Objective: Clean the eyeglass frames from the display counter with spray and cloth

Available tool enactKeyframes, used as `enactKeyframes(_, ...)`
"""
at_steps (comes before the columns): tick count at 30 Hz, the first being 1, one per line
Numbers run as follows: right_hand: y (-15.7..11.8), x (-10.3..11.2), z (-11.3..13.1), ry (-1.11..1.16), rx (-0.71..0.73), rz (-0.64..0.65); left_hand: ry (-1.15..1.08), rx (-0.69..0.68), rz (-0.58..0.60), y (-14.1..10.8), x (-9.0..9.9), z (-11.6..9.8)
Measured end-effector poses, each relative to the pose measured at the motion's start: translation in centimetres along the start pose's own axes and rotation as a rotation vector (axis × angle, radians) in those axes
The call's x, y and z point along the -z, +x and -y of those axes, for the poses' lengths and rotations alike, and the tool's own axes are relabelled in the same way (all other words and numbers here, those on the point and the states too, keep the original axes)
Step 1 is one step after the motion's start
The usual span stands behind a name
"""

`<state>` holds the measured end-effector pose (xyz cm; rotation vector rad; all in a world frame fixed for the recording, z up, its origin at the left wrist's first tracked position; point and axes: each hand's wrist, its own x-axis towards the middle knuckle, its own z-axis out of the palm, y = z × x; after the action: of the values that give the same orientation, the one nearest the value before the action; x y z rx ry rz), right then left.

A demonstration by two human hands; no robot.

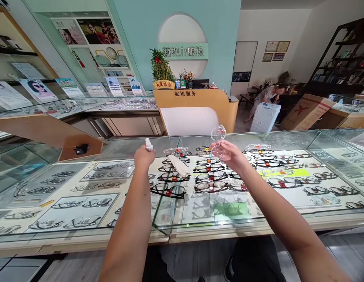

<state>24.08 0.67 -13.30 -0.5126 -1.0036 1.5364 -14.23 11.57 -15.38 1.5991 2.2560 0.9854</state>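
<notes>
My left hand (143, 157) is closed around a small white spray bottle (148, 144), its nozzle standing up above my fingers. Over the counter, my right hand (231, 155) pinches a pair of clear-framed eyeglasses (218, 134), held up on end with one lens above the other. A crumpled off-white cloth (179, 165) lies between my hands, on top of some of the glasses. Rows of dark-framed eyeglasses (209, 177), many with red or orange tags on the lenses, rest on the glass counter (196, 219) around it.
More frames sit inside the display case at left (72, 203) and along the right. A wooden panel (67, 135) rises at the left. Beyond are a cashier desk (196, 98), a white suitcase (265, 117), a cardboard box (307, 111) and a person bending over.
</notes>
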Motion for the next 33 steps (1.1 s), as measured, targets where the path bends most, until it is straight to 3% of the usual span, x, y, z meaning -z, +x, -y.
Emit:
enactKeyframes(5, 0.1, 0.2, -0.1, -0.007, 0.001, 0.015, 0.101, 0.183, 0.077, 0.5, -0.2, 1.0)
enactKeyframes(12, -0.1, 0.2, 0.0, -0.033, 0.002, 0.026, 0.081, 0.262, 0.083, -0.3, 0.3, -0.3)
enactKeyframes(14, -0.1, 0.1, 0.1, -0.036, 0.006, 0.027, 0.077, 0.266, -0.005, -1.4, 1.0, -1.3)
enactKeyframes(16, -0.1, 0.1, 0.2, -0.033, 0.013, 0.026, 0.076, 0.214, -0.206, -2.8, 1.7, -2.7)
enactKeyframes(18, -0.1, 0.1, 0.3, -0.035, 0.02, 0.025, 0.022, 0.023, -0.499, -4.2, 2.2, -4.0)
enactKeyframes(19, 0.0, 0.2, 0.3, -0.039, 0.023, 0.025, 0.008, -0.073, -0.53, -4.7, 2.2, -4.6)
enactKeyframes(21, 0.0, 0.3, 0.4, -0.049, 0.022, 0.027, 0.04, -0.166, -0.32, -5.6, 1.9, -5.5)
enactKeyframes(23, -0.1, 0.3, 0.3, -0.055, 0.018, 0.029, 0.123, -0.142, -0.02, -5.8, 1.0, -5.8)
enactKeyframes(25, -0.1, 0.3, 0.3, -0.055, 0.013, 0.029, 0.197, -0.085, 0.157, -5.7, -0.1, -5.7)
enactKeyframes(29, -0.1, 0.4, 0.1, -0.049, 0.015, 0.031, 0.282, 0.002, 0.321, -4.8, -1.8, -4.9)
enactKeyframes(33, 0.1, 0.6, 0.0, -0.051, 0.014, 0.04, 0.257, 0.017, 0.336, -4.1, -2.5, -3.9)
